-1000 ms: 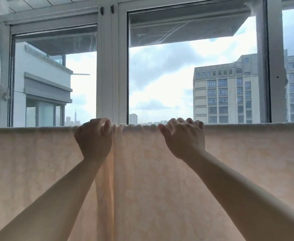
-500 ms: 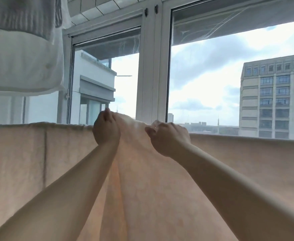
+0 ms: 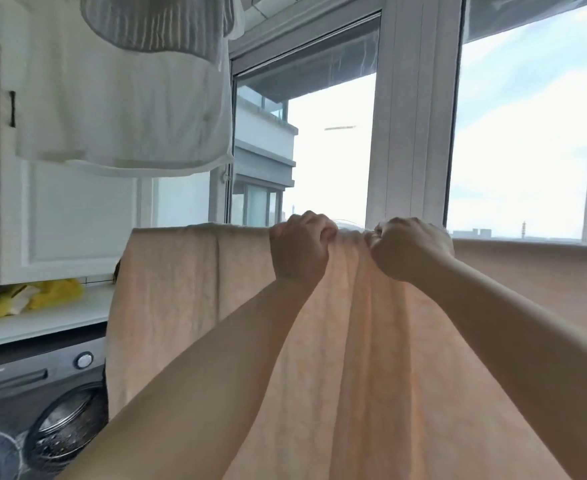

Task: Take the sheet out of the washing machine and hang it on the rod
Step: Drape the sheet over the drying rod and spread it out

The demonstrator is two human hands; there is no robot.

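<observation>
while the pale peach, faintly patterned cotton sheet (image 3: 371, 341) hangs over a line at about hand height, its long axis runs left to right across the view, from its left edge above the grey front-loading washing machine (image 3: 39, 403) out past the right border, and the cloth drops straight down from that fold. the rod under the fold is wholly covered by fabric, so it cannot be made out; the sheet's right end and lower hem are cut off by the frame, and the lower middle of it lies behind the two bare forearms. the washing machine is only partly seen, its right side behind the sheet's left edge, and its round door is blurred. the left hand (image 3: 299, 247) is curled into a fist on the top fold, knuckles upward, gripping a bunch of cloth. the right hand (image 3: 410, 247) is just beside it, also closed, its fingers pinching the same top edge, and gathered pleats run down between the two hands. above left a white garment (image 3: 122, 98) hangs, cropped at the top, in front of a white wall cabinet (image 3: 63, 220); behind the sheet stands the white window frame (image 3: 413, 109)
</observation>
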